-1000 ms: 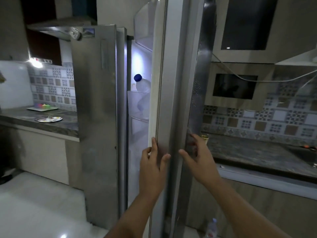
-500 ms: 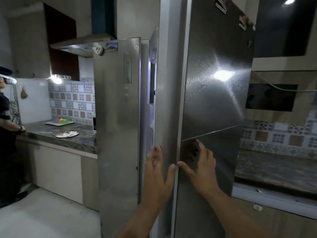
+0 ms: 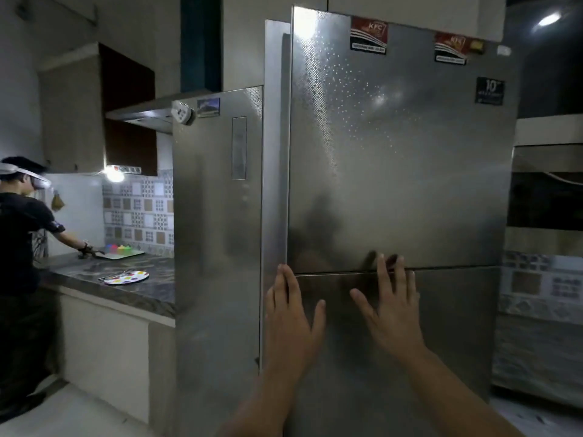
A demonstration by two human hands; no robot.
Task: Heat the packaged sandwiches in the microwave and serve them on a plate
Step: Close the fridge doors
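A tall steel refrigerator (image 3: 400, 171) is filling most of the head view, its right-hand door (image 3: 403, 146) lying nearly flush with the cabinet and a narrow seam running across it at hand height. Both forearms are reaching up from the lower edge of the view toward that seam. The left hand (image 3: 293, 313) is lying flat against the door's left edge, fingers straight and close together, fingertips reaching just above the seam, thumb spread out to the right. The right hand (image 3: 389, 307) is pressing palm-first on the lower panel just below the seam, fingers extended and slightly fanned, thumb angled toward the left hand; neither hand is gripping anything. The packaged sandwiches and the microwave are not showing in this view, so their place cannot be told. To the left, a dark stone counter (image 3: 138, 294) is bearing a spotted plate (image 3: 126, 276), and another person (image 3: 22, 247) wearing a headset is standing at its far end. Two red magnets (image 3: 368, 34) are sitting near the top of the door.
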